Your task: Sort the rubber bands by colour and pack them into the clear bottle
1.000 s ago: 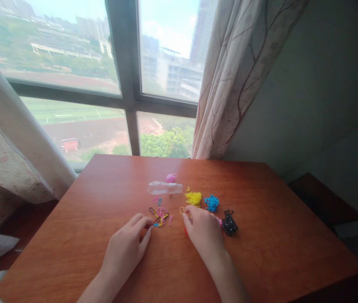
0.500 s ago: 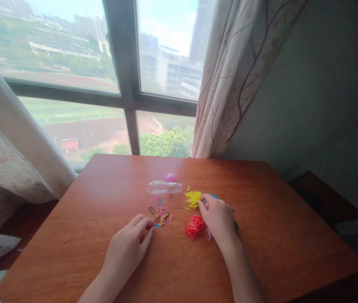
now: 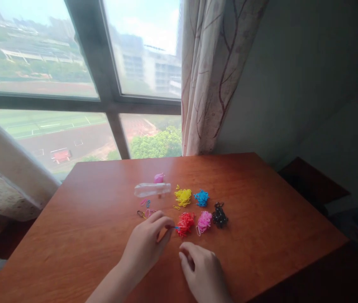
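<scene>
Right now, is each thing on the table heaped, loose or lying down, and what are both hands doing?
Left hand: pinching
Small blue piece: pinched
Right hand: fingers curled, can't tell if holding anything
Red pile: heaped
Pink pile: heaped
Black pile: heaped
Yellow pile: heaped
Blue pile: heaped
Clear plastic thing: lying down
Little loops beyond left hand: loose
</scene>
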### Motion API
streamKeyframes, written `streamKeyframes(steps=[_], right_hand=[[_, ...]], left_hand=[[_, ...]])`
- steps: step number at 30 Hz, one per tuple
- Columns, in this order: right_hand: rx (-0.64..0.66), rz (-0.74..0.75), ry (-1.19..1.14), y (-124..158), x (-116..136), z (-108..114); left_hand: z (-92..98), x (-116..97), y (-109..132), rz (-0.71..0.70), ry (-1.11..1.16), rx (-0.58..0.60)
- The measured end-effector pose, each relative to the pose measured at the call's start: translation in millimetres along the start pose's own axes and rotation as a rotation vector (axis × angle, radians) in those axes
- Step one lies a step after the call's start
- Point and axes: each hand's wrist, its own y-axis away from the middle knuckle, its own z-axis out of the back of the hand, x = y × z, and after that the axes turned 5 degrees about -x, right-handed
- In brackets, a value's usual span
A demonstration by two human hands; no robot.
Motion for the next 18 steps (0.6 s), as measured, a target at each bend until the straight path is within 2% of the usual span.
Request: streamKeyframes(steps=[6, 10, 14, 18], right_hand=[[-0.046, -0.028, -0.041, 2, -11, 1], [-0.095, 0.008, -0.056, 3, -16, 0], [-0.127, 0.031, -0.092, 5, -18, -1], [-0.134, 0.038, -0.102, 6, -17, -1]], left_hand=[[-25.2, -37, -67, -0.060, -0.152, 0.071], [-45.1, -46, -106, -0.060, -0.216, 0.115], [-58.9, -44, -124, -0.038, -0.259, 0.138], [-63.3, -39, -124, -0.046, -0.254, 0.141]])
